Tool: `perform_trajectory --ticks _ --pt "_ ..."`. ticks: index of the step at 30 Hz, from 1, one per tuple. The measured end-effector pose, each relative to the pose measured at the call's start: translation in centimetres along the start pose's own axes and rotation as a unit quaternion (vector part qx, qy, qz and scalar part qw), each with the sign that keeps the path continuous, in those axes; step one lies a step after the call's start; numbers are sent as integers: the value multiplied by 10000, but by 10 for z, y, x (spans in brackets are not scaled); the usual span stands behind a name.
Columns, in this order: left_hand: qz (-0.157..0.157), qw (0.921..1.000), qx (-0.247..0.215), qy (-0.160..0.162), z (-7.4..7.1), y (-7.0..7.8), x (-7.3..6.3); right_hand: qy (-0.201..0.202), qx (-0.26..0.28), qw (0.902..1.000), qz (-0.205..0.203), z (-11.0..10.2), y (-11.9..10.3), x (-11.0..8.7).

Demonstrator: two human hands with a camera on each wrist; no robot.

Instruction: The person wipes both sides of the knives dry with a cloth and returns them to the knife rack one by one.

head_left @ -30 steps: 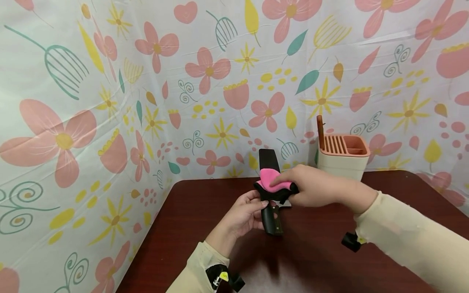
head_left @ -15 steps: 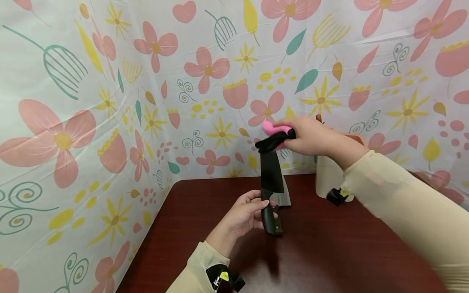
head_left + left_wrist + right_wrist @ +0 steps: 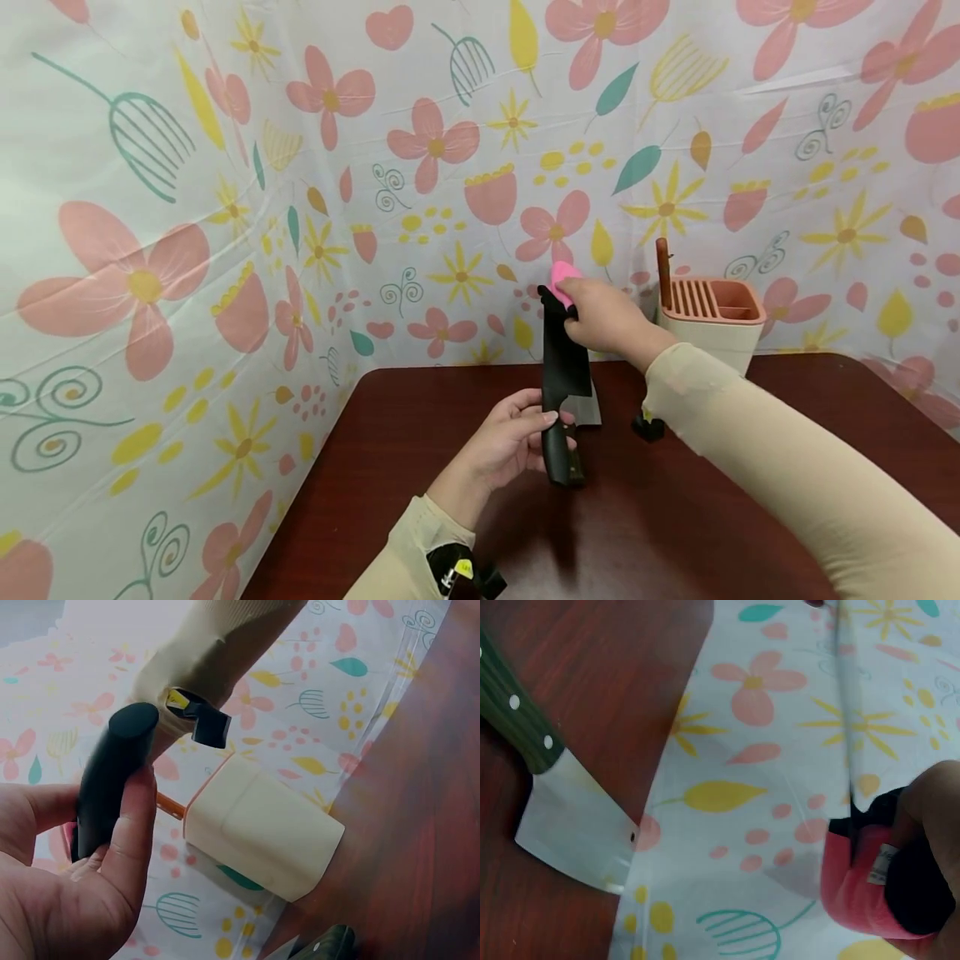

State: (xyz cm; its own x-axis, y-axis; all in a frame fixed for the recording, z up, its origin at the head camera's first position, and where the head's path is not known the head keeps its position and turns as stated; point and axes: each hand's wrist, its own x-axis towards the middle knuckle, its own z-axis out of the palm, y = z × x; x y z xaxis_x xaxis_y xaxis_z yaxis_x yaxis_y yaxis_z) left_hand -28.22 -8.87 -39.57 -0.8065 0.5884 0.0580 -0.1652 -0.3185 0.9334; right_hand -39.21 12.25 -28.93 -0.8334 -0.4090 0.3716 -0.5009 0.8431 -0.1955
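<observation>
My left hand (image 3: 504, 442) grips the black handle of a kitchen knife (image 3: 564, 358), held up above the table with its black blade pointing away. In the left wrist view the fingers and thumb close round the handle (image 3: 116, 780). My right hand (image 3: 603, 312) pinches a pink and black cloth (image 3: 566, 282) at the far end of the blade. Seen from the right wrist, the cloth (image 3: 859, 889) is folded over the blade, which looks edge-on there. Beneath the knife lies a cleaver (image 3: 577, 825) with a green riveted handle, partly hidden in the head view.
A cream knife holder (image 3: 708, 333) with an orange slotted top stands at the back right of the dark red table (image 3: 420, 500). One brown handle (image 3: 663, 271) sticks up from it. Flower-patterned sheeting (image 3: 442, 208) hangs behind and on the left.
My right hand has carried the cloth from the blade's lower part near the handle up to its far end. The left hand keeps its grip on the knife. The head view shifts slightly.
</observation>
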Motion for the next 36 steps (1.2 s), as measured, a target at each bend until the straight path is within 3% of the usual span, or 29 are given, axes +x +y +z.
perform_trajectory --ticks 10,20,36 --pt "163 9998 9 -115 0 2 -1 -297 -130 9994 -151 6 -6 -7" --pt "215 9996 88 -164 -2 1 -1 -509 -908 9938 -389 11 -23 -21" --pt "307 9993 -98 -163 -12 4 -1 -933 -871 9878 -892 0 -55 -49"
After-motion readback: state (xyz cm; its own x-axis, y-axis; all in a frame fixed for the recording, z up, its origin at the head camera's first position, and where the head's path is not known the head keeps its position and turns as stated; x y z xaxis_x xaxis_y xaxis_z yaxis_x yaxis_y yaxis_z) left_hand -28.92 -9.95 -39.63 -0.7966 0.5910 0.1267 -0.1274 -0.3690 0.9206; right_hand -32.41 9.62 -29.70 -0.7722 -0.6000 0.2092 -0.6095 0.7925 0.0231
